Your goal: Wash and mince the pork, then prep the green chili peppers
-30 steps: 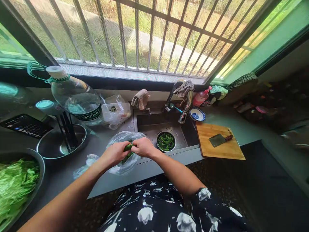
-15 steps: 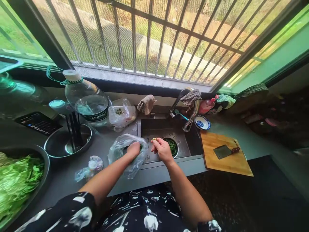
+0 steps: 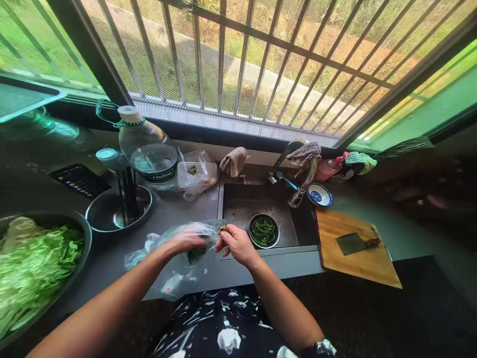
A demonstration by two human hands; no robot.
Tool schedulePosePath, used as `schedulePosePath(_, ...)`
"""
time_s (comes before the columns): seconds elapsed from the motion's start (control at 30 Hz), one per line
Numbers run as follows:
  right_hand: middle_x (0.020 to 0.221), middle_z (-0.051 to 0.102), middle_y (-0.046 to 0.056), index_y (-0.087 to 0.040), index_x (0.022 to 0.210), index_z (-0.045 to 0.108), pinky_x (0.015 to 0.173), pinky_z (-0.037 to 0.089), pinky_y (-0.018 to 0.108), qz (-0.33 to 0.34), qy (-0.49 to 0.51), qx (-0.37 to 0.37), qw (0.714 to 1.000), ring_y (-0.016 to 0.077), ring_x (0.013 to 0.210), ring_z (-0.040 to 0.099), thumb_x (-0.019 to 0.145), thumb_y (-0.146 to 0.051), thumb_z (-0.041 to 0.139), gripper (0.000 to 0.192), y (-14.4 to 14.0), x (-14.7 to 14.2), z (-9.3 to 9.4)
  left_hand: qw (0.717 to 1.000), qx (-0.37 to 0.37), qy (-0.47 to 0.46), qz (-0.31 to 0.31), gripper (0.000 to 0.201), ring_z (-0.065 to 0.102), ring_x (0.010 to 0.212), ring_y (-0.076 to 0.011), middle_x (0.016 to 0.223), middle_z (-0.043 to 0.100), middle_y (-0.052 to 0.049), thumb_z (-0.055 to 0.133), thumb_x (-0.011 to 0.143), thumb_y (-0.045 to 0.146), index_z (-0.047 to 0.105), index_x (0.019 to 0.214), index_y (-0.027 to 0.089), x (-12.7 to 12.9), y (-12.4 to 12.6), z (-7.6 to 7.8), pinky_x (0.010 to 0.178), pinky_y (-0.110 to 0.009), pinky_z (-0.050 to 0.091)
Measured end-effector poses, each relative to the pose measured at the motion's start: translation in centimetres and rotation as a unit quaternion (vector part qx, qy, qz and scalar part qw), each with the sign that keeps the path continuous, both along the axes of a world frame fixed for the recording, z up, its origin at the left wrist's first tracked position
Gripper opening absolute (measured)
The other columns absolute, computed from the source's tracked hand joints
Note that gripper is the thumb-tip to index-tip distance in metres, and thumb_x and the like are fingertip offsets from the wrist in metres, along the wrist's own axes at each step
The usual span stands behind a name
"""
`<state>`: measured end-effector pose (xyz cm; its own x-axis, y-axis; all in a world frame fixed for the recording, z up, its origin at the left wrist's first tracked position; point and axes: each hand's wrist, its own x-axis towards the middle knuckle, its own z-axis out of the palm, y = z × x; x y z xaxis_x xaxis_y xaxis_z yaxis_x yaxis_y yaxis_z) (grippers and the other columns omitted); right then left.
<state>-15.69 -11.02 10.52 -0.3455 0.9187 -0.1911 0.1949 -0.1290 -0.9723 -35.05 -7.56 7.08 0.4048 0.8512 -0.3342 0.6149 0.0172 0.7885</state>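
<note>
My left hand (image 3: pixel 188 237) is over a crumpled clear plastic bag (image 3: pixel 173 286) on the counter at the sink's front left edge. Its fingers are smeared by motion and partly behind the film, so their grip is unclear. Dark green contents (image 3: pixel 197 254) show through the bag below that hand. Just right of it, my right hand (image 3: pixel 236 243) is closed in a pinch on a small yellow-green vegetable piece (image 3: pixel 222 229), close to the bag's edge. A round metal bowl (image 3: pixel 278 237) of long green vegetables (image 3: pixel 264 229) stands in the sink (image 3: pixel 234 199).
A cleaver (image 3: pixel 350 243) lies on a wooden cutting board (image 3: pixel 357 268) at the right. Beyond the sink are a faucet (image 3: pixel 298 198) and a patterned bowl (image 3: pixel 319 194). To the left stand a large water bottle (image 3: pixel 151 154), a metal basin (image 3: pixel 93 226) and a pan of leafy greens (image 3: pixel 40 268).
My left hand has come out of the bag's mouth and moved left. The bag has collapsed and shifted toward me. My right hand has moved left, still pinching the small piece. The view has tilted.
</note>
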Motion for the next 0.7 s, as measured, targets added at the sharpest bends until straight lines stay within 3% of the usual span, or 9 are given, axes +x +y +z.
schedulePosePath(0.1,0.082,0.063,0.002,-0.019,0.084,0.055,0.05,0.045,0.02,-0.054,-0.064,0.073,0.994,0.0126,0.067,0.06,0.085,-0.032,0.042,0.018,0.0,-0.2,0.3,0.978,-0.11,-0.166,0.068,0.023,0.053,0.066,-0.0182,0.068,0.06,-0.002,0.064,0.063,0.037,0.062,0.07,0.015,-2.7,-3.0,1.9,0.058,-0.025,0.041)
schedulePosePath(0.2,0.081,0.062,0.001,-0.019,0.09,0.057,0.063,0.046,0.022,-0.069,-0.107,0.192,0.973,0.0122,0.072,0.058,0.089,-0.031,0.04,0.021,-0.5,-1.4,1.0,0.9,-0.228,-0.313,0.198,0.02,0.053,0.059,-0.0145,0.064,0.059,-0.003,0.069,0.059,0.028,0.059,0.069,0.013,-2.7,-4.2,2.0,0.056,-0.024,0.043)
schedulePosePath(0.3,0.083,0.062,0.001,-0.02,0.092,0.057,0.071,0.044,0.021,0.018,-0.123,0.294,0.948,0.0114,0.077,0.057,0.091,-0.03,0.036,0.023,-1.9,-3.4,1.8,0.837,-0.253,-0.378,0.305,0.02,0.053,0.052,-0.0122,0.059,0.058,-0.002,0.071,0.053,0.02,0.056,0.065,0.013,-1.5,-3.8,1.6,0.054,-0.023,0.044)
schedulePosePath(0.4,0.085,0.062,0.002,-0.02,0.09,0.057,0.069,0.043,0.021,0.139,-0.244,0.351,0.893,0.0127,0.077,0.056,0.09,-0.027,0.039,0.019,-2.8,-5.0,1.6,0.841,-0.235,-0.388,0.294,0.025,0.056,0.053,-0.0134,0.063,0.061,-0.003,0.074,0.051,0.019,0.057,0.069,0.012,-1.4,-4.0,1.9,0.051,-0.023,0.045)
schedulePosePath(0.47,0.086,0.062,0.004,-0.018,0.089,0.057,0.068,0.043,0.023,0.127,-0.365,0.354,0.852,0.0151,0.078,0.055,0.088,-0.022,0.041,0.017,-2.4,-5.1,0.8,0.859,-0.226,-0.369,0.272,0.029,0.058,0.057,-0.0143,0.067,0.063,-0.002,0.077,0.052,0.02,0.058,0.074,0.014,-2.2,-5.0,2.6,0.051,-0.022,0.047)
schedulePosePath(0.53,0.088,0.061,0.007,-0.017,0.087,0.057,0.07,0.043,0.024,0.069,-0.428,0.344,0.833,0.0165,0.081,0.054,0.087,-0.018,0.041,0.017,-1.7,-4.5,0.3,0.87,-0.229,-0.349,0.263,0.033,0.061,0.064,-0.0153,0.073,0.065,-0.003,0.078,0.054,0.021,0.06,0.081,0.015,-3.4,-6.4,3.8,0.055,-0.022,0.049)
schedulePosePath(0.6,0.087,0.061,0.007,-0.017,0.086,0.059,0.073,0.042,0.025,0.01,-0.401,0.346,0.848,0.0164,0.083,0.053,0.087,-0.017,0.039,0.02,-1.0,-3.7,0.3,0.863,-0.239,-0.361,0.26,0.037,0.062,0.072,-0.0165,0.084,0.066,-0.005,0.077,0.058,0.021,0.06,0.09,0.016,-4.6,-7.7,5.1,0.061,-0.024,0.051)
schedulePosePath(0.7,0.085,0.06,0.006,-0.018,0.089,0.061,0.076,0.042,0.026,-0.077,-0.241,0.339,0.906,0.0153,0.082,0.053,0.089,-0.026,0.04,0.023,-0.5,-2.8,1.5,0.825,-0.244,-0.442,0.253,0.035,0.061,0.073,-0.0168,0.092,0.065,-0.009,0.075,0.062,0.018,0.06,0.094,0.016,-5.6,-8.8,6.9,0.065,-0.028,0.053)
